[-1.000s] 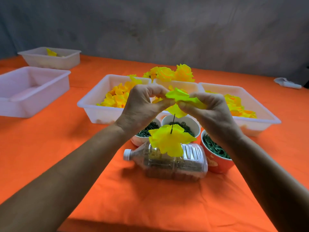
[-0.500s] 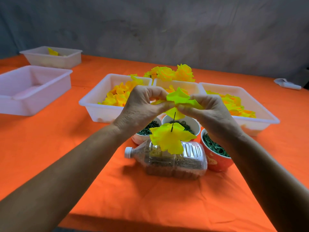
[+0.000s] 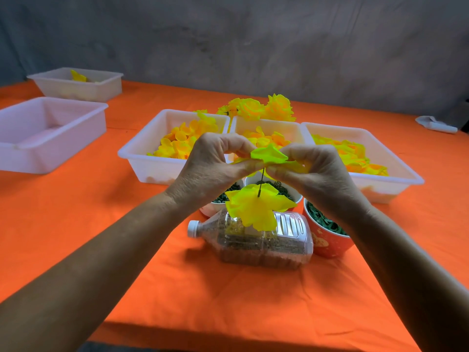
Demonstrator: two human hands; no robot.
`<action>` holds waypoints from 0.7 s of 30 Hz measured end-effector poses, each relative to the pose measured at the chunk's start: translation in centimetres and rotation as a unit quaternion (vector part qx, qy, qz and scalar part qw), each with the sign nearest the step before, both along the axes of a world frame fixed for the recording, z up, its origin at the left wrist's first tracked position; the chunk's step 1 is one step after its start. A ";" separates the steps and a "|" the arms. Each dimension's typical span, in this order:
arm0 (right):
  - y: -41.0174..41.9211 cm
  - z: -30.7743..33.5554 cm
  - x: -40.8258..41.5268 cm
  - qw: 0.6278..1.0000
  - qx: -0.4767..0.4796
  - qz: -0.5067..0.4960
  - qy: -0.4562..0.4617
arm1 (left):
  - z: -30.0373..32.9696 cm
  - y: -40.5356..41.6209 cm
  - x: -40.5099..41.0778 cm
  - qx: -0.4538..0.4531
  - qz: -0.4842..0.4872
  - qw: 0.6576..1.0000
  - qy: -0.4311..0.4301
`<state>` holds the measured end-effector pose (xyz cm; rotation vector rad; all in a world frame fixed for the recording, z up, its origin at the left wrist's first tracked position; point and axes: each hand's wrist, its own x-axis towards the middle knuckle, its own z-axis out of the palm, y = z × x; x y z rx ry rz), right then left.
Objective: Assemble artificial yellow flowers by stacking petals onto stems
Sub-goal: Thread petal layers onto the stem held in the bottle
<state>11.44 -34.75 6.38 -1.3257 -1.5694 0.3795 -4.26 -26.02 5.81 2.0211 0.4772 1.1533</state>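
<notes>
Two hands, left [image 3: 210,168] and right [image 3: 317,174], each grip pinching one petal layer [image 3: 269,156]; second layer [image 3: 256,209] lower on stem [image 3: 261,181]

Surface [image 3: 101,224]: we see plain bright orange cloth
Held petal [image 3: 269,154]: we see neon yellow-green
Lower petal layer [image 3: 256,207]: we see vivid yellow
Stem [image 3: 261,181]: we see dark green, nearly black
Petal trays [image 3: 142,158]: we see translucent white, filled with yellow and orange-yellow
Finished flowers [image 3: 264,107]: we see golden yellow
Bottle [image 3: 264,242]: we see clear plastic, a white cap, speckled brown contents
Cup [image 3: 327,245]: we see red-orange with pale yellow markings, dark green inside
Bowls [image 3: 291,196]: we see white, with dark green contents
Wall [image 3: 253,41]: we see mottled grey
</notes>
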 end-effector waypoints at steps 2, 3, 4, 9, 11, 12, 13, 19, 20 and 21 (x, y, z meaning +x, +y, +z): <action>0.1 0.0 -0.1 1.000 0.006 -0.007 -0.019 | -0.1 0.1 0.0 0.028 0.015 1.000 0.004; 0.1 0.0 -0.1 0.999 0.010 -0.012 -0.032 | -0.1 0.1 0.0 0.026 0.015 1.000 0.004; 0.2 0.0 -0.1 0.999 0.014 -0.018 -0.046 | -0.2 0.2 -0.1 0.029 0.014 0.999 0.005; 0.2 -0.2 -0.3 0.992 0.044 -0.049 -0.105 | -0.5 0.1 -0.2 0.026 0.013 0.999 0.012; 0.2 -0.2 -0.3 0.990 0.063 -0.062 -0.111 | -0.5 0.2 -0.1 0.028 0.015 0.999 0.010; 0.3 -0.2 -0.3 0.989 0.069 -0.068 -0.111 | -0.4 0.3 0.0 0.028 0.017 0.999 0.010; 0.3 -0.1 -0.2 0.988 0.070 -0.073 -0.112 | -0.4 0.3 0.1 0.027 0.017 0.999 0.009; 0.4 -0.1 -0.4 0.990 0.054 -0.062 -0.118 | -0.6 0.4 0.1 0.033 0.009 0.999 0.007; 0.4 -0.2 -0.4 0.990 0.054 -0.061 -0.119 | -0.6 0.5 0.0 0.036 0.007 0.999 0.006; 0.4 -0.3 -0.4 0.989 0.058 -0.061 -0.121 | -0.7 0.5 0.0 0.042 0.007 0.999 0.006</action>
